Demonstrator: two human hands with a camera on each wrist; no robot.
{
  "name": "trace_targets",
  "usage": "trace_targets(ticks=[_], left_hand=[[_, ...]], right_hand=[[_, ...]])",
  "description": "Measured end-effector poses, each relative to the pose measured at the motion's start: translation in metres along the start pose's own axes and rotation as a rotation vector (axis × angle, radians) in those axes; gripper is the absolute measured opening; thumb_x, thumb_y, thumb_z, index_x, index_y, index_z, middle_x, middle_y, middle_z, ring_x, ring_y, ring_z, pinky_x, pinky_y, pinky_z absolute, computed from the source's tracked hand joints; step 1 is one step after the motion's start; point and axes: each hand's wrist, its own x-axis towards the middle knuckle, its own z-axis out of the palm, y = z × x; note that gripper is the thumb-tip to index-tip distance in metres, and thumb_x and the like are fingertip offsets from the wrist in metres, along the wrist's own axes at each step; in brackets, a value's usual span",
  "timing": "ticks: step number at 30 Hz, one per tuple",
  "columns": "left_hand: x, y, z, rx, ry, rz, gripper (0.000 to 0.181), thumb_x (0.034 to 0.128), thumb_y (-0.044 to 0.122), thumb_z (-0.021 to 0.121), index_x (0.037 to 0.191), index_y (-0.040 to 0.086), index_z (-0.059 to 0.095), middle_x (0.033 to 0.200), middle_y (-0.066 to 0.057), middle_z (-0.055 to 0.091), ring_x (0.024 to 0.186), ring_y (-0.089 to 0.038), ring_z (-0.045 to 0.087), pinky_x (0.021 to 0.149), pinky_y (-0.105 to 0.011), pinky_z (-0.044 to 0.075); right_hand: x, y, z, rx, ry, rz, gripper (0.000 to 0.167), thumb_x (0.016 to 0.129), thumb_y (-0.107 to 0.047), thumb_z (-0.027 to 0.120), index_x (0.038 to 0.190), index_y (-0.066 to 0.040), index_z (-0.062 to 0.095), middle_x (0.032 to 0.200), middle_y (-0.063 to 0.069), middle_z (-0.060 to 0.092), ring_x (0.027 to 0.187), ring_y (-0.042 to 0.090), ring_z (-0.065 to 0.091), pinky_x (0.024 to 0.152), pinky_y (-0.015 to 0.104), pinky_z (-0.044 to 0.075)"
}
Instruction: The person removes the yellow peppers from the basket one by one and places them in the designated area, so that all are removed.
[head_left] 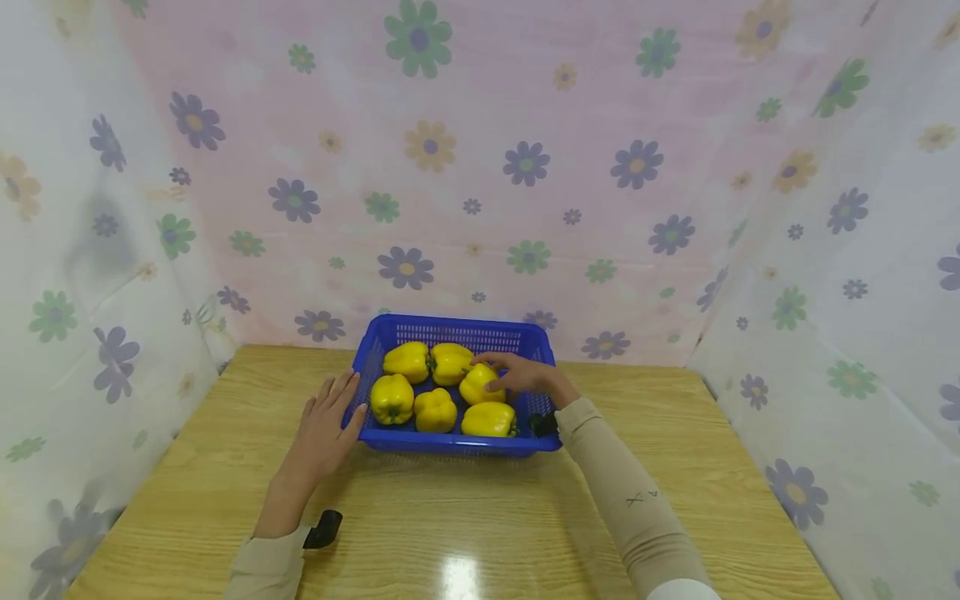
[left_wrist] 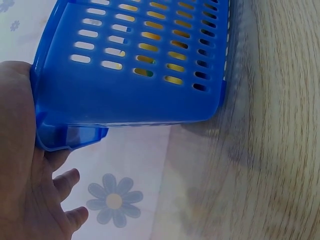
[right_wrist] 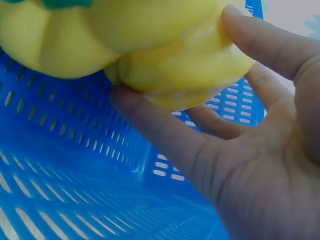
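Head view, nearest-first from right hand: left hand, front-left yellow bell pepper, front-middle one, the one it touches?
1. Touched yellow bell pepper, right half of blue basket
2. Front-middle yellow bell pepper, left of that
3. Front-left yellow bell pepper, farther left
4. Left hand, at left rim

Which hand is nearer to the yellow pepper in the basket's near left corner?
Left. The left hand is at the basket's left rim, beside that pepper; the right hand is farther right, at another pepper.

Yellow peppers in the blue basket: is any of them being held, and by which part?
Yes: the right hand holds one yellow pepper by the sides of its body, between thumb and fingers.
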Motion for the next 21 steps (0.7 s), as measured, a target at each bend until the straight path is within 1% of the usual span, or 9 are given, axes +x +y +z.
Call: trace_targets(ticks=[6,11,15,21], left_hand=[[-0.0004,0.0005,-0.0002,-0.009,0.005,-0.005,0.06,0.1096,0.033,0.042,0.159,0.001,0.03,0.166,-0.021,0.027,0.154,-0.048,0.012,0.116,-0.074,0.013],[0.0002,0.0005,0.0008,-0.018,0.004,-0.009,0.06,0.1095,0.031,0.042,0.159,0.001,0.03,0.166,-0.021,0.026,0.153,-0.049,0.012,0.116,-0.075,0.011],[0.0005,-0.0002,0.0017,-0.019,0.004,-0.009,0.06,0.1096,0.032,0.042,0.159,0.001,0.03,0.166,-0.021,0.026,0.153,-0.049,0.012,0.116,-0.074,0.011],[0.0009,-0.0007,0.0023,-0.02,0.003,-0.01,0.06,0.1095,0.031,0.042,0.16,0.001,0.029,0.166,-0.021,0.026,0.153,-0.049,0.012,0.117,-0.074,0.011]], right_hand=[[0.0031,0.0002,0.0002,-0.004,0.024,0.005,0.056,0.1,-0.013,0.064,0.153,-0.022,0.047,0.158,0.023,0.035,0.14,0.041,0.042,0.089,0.049,0.058],[0.0045,-0.0023,0.0014,0.02,0.056,0.034,0.057,0.097,-0.015,0.069,0.151,-0.023,0.05,0.154,0.024,0.04,0.134,0.04,0.049,0.085,0.046,0.06],[0.005,-0.0048,0.0019,0.039,0.067,0.057,0.058,0.096,-0.012,0.071,0.151,-0.022,0.051,0.152,0.025,0.041,0.129,0.039,0.053,0.082,0.045,0.061],[0.005,-0.0047,0.0016,0.034,0.071,0.056,0.062,0.095,-0.008,0.072,0.152,-0.019,0.05,0.149,0.026,0.045,0.117,0.034,0.061,0.078,0.043,0.062]])
